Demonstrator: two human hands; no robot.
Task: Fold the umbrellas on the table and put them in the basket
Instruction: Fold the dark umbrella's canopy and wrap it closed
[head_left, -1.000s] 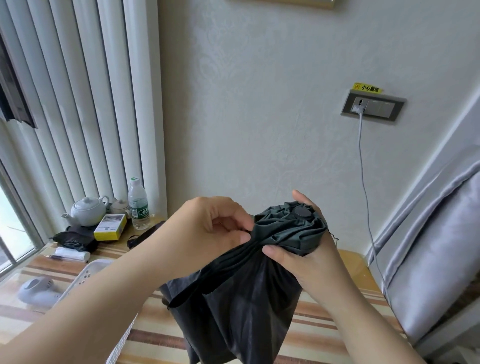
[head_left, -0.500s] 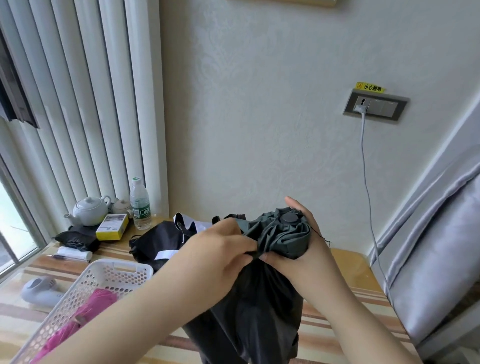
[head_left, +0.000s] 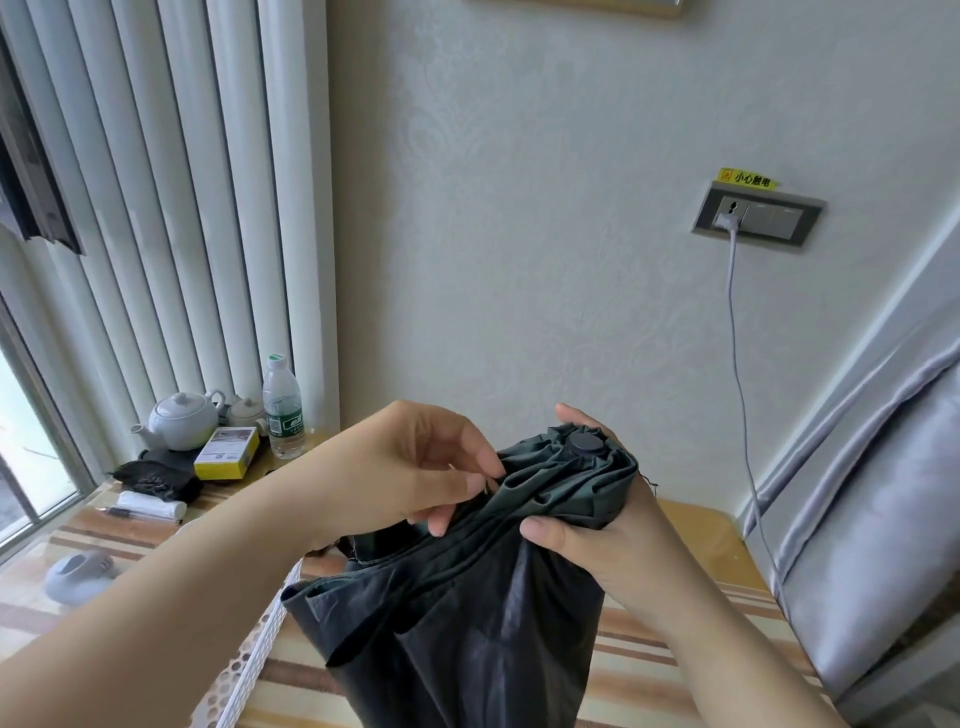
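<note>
My right hand (head_left: 608, 535) clamps the dark folding umbrella (head_left: 467, 597) just under its cap, keeping the canopy bunched, while my left hand (head_left: 415, 478) pinches one pleat flat beside it.

A yellow sticker (head_left: 747, 179) above the wall socket (head_left: 757, 216) at far right reads, it seems, "小心触电".

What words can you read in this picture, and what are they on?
"小心触电": yellow sticker above the wall socket.
Water bottle label: green, too small to read.
Yellow box: print too blurred to read.
Nothing else carries readable text.
</note>
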